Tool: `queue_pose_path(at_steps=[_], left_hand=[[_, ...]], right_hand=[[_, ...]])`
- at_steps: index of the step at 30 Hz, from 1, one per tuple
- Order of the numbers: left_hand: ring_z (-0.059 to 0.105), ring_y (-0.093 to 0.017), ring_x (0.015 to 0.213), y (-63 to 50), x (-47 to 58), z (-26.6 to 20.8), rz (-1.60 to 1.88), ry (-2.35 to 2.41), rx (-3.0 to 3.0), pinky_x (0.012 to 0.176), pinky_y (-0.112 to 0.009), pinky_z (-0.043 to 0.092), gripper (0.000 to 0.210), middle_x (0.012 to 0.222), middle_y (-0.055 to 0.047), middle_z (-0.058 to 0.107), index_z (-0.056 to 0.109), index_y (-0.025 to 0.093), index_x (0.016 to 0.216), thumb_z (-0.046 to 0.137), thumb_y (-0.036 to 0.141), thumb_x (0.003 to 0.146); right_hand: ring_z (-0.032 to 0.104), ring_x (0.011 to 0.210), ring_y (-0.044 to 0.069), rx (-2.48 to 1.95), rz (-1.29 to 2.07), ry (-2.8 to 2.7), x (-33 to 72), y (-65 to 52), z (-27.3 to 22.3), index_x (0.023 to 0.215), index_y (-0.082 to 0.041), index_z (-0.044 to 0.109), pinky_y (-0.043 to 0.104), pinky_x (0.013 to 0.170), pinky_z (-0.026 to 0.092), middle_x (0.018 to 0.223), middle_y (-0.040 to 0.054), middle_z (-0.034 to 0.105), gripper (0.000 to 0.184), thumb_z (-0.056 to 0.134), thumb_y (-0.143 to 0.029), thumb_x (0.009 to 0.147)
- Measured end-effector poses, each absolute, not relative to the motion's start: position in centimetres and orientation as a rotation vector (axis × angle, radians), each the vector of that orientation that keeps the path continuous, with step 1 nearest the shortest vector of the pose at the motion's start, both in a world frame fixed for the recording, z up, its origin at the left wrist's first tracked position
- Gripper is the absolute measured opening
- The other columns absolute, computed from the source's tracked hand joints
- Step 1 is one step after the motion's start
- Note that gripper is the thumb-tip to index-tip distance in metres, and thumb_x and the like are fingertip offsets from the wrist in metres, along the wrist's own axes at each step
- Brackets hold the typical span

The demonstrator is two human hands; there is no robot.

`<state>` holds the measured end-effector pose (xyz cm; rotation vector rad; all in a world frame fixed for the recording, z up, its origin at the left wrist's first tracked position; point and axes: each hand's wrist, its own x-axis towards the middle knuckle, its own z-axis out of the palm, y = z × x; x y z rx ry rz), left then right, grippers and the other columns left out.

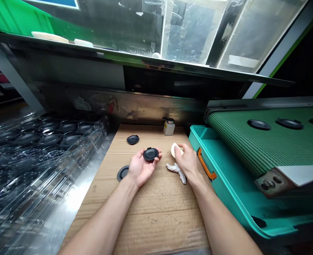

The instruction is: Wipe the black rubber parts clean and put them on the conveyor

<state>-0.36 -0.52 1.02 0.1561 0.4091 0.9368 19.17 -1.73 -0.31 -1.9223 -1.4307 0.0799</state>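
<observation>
My left hand (140,168) holds a round black plastic cap (150,154) by its edge, palm up, over a sheet of brown cardboard (151,209). Just to its right, my right hand (187,161) grips a white cloth (176,170) whose tail hangs down onto the cardboard. Two more black caps lie on the cardboard: one (132,139) farther back, another (123,173) half hidden under my left wrist.
A small white bottle with a black top (169,126) stands at the cardboard's back edge. Clear plastic trays of black caps (52,136) are stacked on the left. On the right, a green conveyor belt (268,145) carries black caps above a teal tray (225,180) with an orange handle (205,166).
</observation>
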Motion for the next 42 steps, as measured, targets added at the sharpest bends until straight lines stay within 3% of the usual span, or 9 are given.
queue_pose_path(at_steps=[16, 21, 27, 32, 38, 42], left_hand=[[0.067, -0.029, 0.095, -0.4, 0.3, 0.3, 1.038, 0.473, 0.268, 0.069, -0.034, 0.057, 0.037, 0.111, -0.022, 0.064, 0.059, 0.006, 0.114, 0.042, 0.029, 0.091], [0.066, -0.029, 0.099, -0.2, 0.1, 0.3, 1.040, 0.465, 0.179, 0.071, -0.033, 0.059, 0.037, 0.110, -0.024, 0.063, 0.057, 0.003, 0.113, 0.039, 0.029, 0.093], [0.066, -0.028, 0.097, 0.3, -0.1, 0.2, 1.056, 0.488, 0.092, 0.068, -0.032, 0.059, 0.038, 0.106, -0.024, 0.063, 0.055, 0.002, 0.112, 0.034, 0.028, 0.095], [0.067, -0.027, 0.092, 0.4, 0.0, -0.3, 1.069, 0.513, 0.147, 0.066, -0.035, 0.058, 0.037, 0.105, -0.022, 0.064, 0.059, 0.007, 0.107, 0.033, 0.029, 0.094], [0.066, -0.024, 0.090, -0.4, 1.6, -0.9, 1.119, 0.509, 0.298, 0.080, -0.038, 0.055, 0.032, 0.094, -0.015, 0.069, 0.065, 0.010, 0.095, 0.038, 0.027, 0.092], [0.065, -0.023, 0.099, -1.4, 2.9, -0.9, 1.142, 0.481, 0.368, 0.094, -0.036, 0.049, 0.029, 0.094, -0.011, 0.071, 0.068, 0.011, 0.093, 0.042, 0.024, 0.090]], right_hand=[[0.063, 0.083, 0.023, -2.005, 0.118, -1.561, 19.2, -1.8, -0.8, 0.105, -0.024, 0.067, 0.029, 0.071, 0.041, 0.086, 0.0074, 0.069, 0.032, 0.047, -0.044, 0.091], [0.054, 0.097, 0.025, -1.941, -0.213, -1.755, 19.1, -2.9, 0.8, 0.099, -0.022, 0.069, 0.033, 0.083, 0.038, 0.098, 0.0103, 0.062, 0.027, 0.052, -0.039, 0.089], [0.055, 0.077, 0.018, -1.839, 0.260, -2.261, 20.0, -4.6, 2.3, 0.086, -0.025, 0.068, 0.027, 0.064, 0.033, 0.086, 0.0033, 0.062, 0.010, 0.065, -0.031, 0.078], [0.055, 0.077, 0.016, -1.649, 0.343, -2.130, 19.0, -4.6, 2.6, 0.085, -0.020, 0.061, 0.025, 0.068, 0.036, 0.084, 0.0029, 0.062, 0.013, 0.051, -0.027, 0.089], [0.058, 0.087, 0.017, -1.420, 0.278, -1.923, 14.7, -4.7, 1.9, 0.099, -0.022, 0.065, 0.026, 0.081, 0.041, 0.093, 0.0030, 0.065, 0.017, 0.050, -0.026, 0.091], [0.058, 0.085, 0.017, -1.468, 0.198, -1.867, 13.0, -4.4, 0.7, 0.099, -0.022, 0.068, 0.026, 0.079, 0.042, 0.090, 0.0051, 0.063, 0.021, 0.049, -0.022, 0.090]])
